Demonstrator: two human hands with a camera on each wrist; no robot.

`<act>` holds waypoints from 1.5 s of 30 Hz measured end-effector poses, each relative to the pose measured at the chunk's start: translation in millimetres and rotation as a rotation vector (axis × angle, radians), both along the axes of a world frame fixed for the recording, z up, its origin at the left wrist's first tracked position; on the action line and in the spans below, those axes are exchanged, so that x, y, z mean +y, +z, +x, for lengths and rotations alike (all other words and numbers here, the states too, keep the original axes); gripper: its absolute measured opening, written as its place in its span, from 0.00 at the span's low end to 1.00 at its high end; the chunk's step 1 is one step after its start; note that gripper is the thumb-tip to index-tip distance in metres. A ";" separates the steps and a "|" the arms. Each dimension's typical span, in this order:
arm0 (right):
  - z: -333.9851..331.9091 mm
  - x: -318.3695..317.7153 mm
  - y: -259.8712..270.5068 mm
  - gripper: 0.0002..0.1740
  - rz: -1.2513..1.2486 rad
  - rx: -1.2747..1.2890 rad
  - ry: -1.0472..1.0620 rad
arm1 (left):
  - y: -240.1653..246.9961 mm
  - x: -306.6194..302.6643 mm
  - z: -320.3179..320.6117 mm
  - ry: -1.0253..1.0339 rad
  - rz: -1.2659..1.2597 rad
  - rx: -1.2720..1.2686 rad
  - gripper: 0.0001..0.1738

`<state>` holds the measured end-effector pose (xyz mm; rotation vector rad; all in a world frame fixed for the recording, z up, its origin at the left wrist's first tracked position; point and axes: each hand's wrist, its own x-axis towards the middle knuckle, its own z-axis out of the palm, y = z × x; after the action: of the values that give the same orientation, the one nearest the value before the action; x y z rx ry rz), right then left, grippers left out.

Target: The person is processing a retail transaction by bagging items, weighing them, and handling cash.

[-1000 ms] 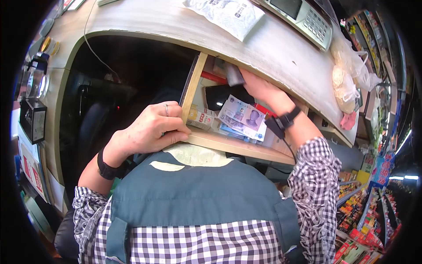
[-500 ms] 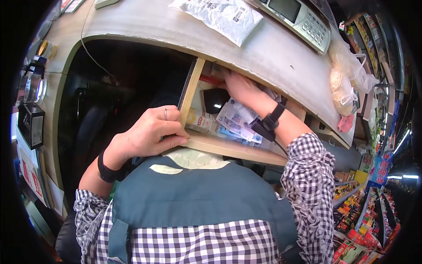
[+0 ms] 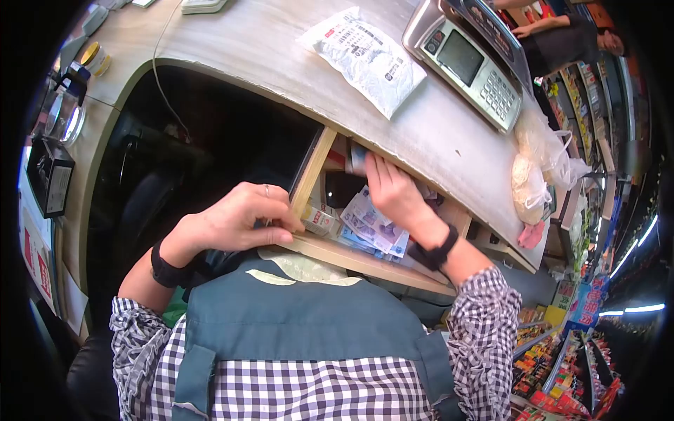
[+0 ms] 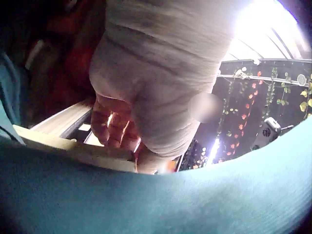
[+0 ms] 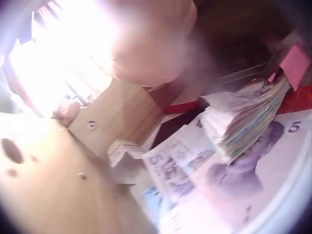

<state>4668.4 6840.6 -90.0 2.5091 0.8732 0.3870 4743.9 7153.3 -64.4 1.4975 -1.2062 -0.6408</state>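
My left hand (image 3: 242, 217) grips the near left corner of the pulled-out wooden drawer (image 3: 365, 261), fingers curled over the rim and thumb outside. In the left wrist view those fingers (image 4: 114, 127) hook past the pale edge. Inside the drawer's far left part, my right hand (image 3: 397, 196) pinches a blurred bluish banknote (image 3: 357, 159) at its fingertips. Loose purple five notes (image 3: 365, 214) lie on the drawer floor below that hand, over blue ones. A thick stack of notes (image 5: 246, 119) shows in the right wrist view. Next to the loose notes is a small printed box (image 3: 321, 219).
On the counter above the drawer lie a white plastic packet (image 3: 368, 62) and a scale with keypad (image 3: 467, 70). Filled plastic bags (image 3: 530, 179) sit at the counter's right end. Another person (image 3: 562, 43) stands beyond the counter. A black box (image 3: 57, 179) is at far left.
My right hand has gone deep into the drawer's back left, then drawn back toward me with a banknote at its fingertips. The left hand stays at the drawer corner. The head view has shifted.
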 end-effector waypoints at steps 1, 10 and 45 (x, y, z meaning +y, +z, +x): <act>-9.5 4.1 10.9 0.22 0.203 0.062 0.034 | 0.9 6.3 2.0 0.045 0.065 0.119 0.10; -47.5 30.1 168.1 0.13 0.900 0.296 -0.273 | 1.6 30.5 49.0 0.301 -0.393 0.738 0.36; 100.9 88.0 79.1 0.10 2.493 1.482 -0.144 | 0.0 -15.4 49.9 0.026 -0.740 1.337 0.38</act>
<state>4769.4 6928.6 -10.9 -0.8019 0.0255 0.3840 4793.8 7137.9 -64.4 0.2463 -0.2626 -0.8231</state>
